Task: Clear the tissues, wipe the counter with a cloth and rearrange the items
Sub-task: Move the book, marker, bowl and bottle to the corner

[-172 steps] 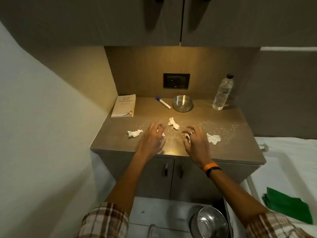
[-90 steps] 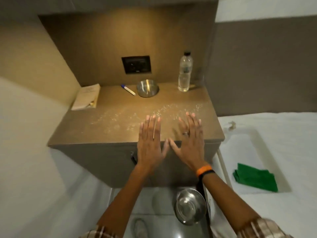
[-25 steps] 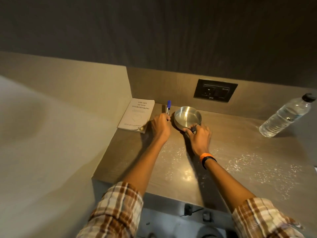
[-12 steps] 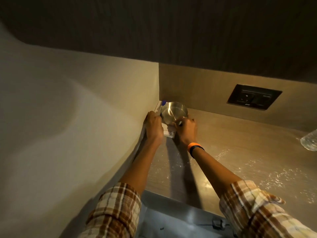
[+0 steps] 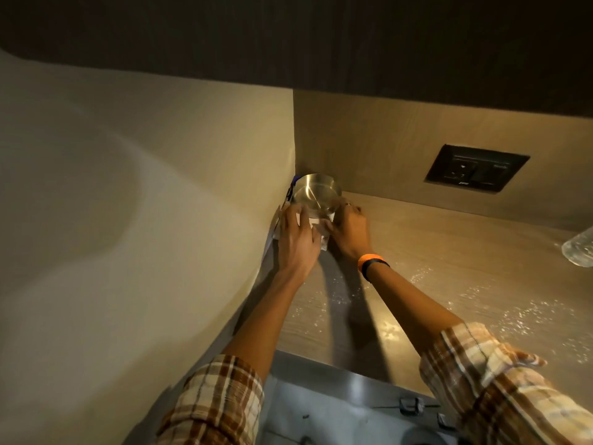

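Observation:
A steel bowl [image 5: 316, 194] sits on top of a white book [image 5: 316, 224] in the back left corner of the wooden counter [image 5: 449, 252]. The blue tip of a pen [image 5: 293, 182] shows between the bowl and the left wall. My left hand [image 5: 296, 242] lies on the book's left side, fingers curled over it. On the book's right edge is my right hand [image 5: 349, 234], with an orange wristband, its fingertips beside the bowl. Most of the book is hidden under my hands and the bowl. No tissue or cloth is in view.
White specks [image 5: 481, 293] are scattered over the counter to the right of my arms. A plastic water bottle [image 5: 580, 248] is cut off at the right edge. A black socket [image 5: 476, 171] is set in the back panel. The left wall [image 5: 160, 203] runs close beside my left arm.
The tissues are gone from the counter. The bowl and pen have gone from mid-counter into the left corner, the bowl now on the book. My left hand has left the pen for the book.

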Available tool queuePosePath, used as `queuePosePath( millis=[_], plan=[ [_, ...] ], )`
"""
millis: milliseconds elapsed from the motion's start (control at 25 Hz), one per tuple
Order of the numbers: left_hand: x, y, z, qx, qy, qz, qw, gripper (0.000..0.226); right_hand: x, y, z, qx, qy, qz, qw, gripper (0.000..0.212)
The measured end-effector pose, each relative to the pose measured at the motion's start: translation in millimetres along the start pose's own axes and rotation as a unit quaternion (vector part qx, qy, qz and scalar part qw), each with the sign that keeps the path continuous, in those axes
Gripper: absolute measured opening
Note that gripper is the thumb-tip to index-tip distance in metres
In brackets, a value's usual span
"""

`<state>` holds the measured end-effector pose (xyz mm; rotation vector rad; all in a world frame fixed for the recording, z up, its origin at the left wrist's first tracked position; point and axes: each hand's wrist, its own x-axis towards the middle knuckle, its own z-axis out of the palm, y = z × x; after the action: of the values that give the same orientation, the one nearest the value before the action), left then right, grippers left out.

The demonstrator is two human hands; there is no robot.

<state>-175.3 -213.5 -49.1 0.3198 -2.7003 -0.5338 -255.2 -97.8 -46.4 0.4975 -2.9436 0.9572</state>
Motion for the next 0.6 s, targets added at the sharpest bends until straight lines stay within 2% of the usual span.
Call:
queuePosePath(
  millis=[120,240,440,520,600],
  plan=[
    [-8,22,8,0.024,0.002,0.094,0.995,0.063,-31,43,-23,-0.112,0.047,-0.006,0.993,0.08],
    [-15,69,29,0.026,-0.074,0.117,0.99,0.077,-66,97,-64,-0.184,0.068,0.008,0.98,0.098],
    [-36,166,75,0.022,-0.166,0.169,0.971,0.085,-122,189,-129,-0.229,0.099,0.118,0.961,0.102],
    [-47,209,91,0.016,-0.185,0.199,0.962,0.086,-146,226,-156,-0.235,0.146,0.172,0.945,0.101],
    [-55,248,104,0.001,-0.197,0.217,0.956,0.087,-160,258,-185,-0.185,0.198,0.227,0.935,0.1]
  ],
)
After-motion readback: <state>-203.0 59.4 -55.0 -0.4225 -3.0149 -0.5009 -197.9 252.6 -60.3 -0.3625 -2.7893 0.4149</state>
